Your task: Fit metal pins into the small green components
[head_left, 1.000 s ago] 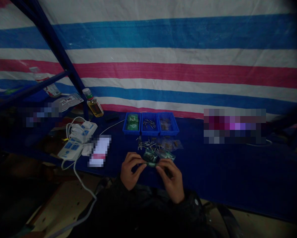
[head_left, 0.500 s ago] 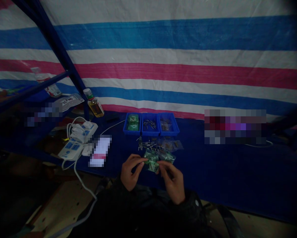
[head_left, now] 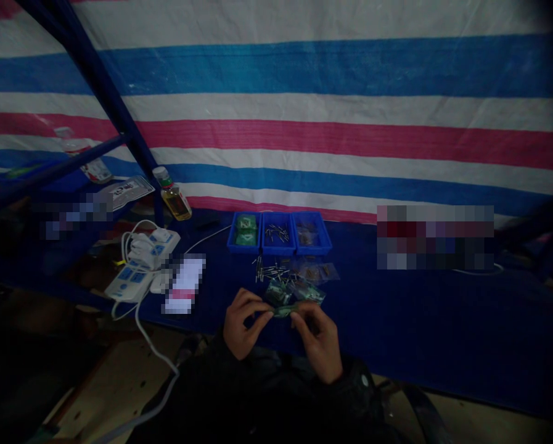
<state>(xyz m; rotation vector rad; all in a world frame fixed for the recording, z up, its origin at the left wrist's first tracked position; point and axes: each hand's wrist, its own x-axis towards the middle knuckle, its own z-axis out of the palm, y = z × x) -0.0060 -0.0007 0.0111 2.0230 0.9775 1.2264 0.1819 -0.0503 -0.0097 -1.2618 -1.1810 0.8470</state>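
Between my two hands is a small green plastic bag (head_left: 283, 311), seen nearly edge-on. My left hand (head_left: 243, 325) pinches its left end between thumb and fingers. At its right end my right hand (head_left: 320, 339) has the same kind of pinch. Just beyond the held bag lie another green bag (head_left: 277, 293) and a clear-and-green bag (head_left: 312, 295) on the blue table. Behind these is a loose pile of thin metal pins (head_left: 271, 271). Clear bags with brownish pieces (head_left: 314, 271) lie to the right of the pile.
Three joined blue bins hold green packets (head_left: 246, 230), metal pins (head_left: 277, 233) and clear packets (head_left: 306, 234). On the left are a blurred-out phone (head_left: 184, 283), a power strip (head_left: 142, 265) with cables and a bottle (head_left: 172, 194). A blue metal frame post (head_left: 114, 95) rises there.
The green bag has tipped from facing me to nearly edge-on, uncovering the bag behind it. Both hands keep their pinch. The view has shifted slightly.
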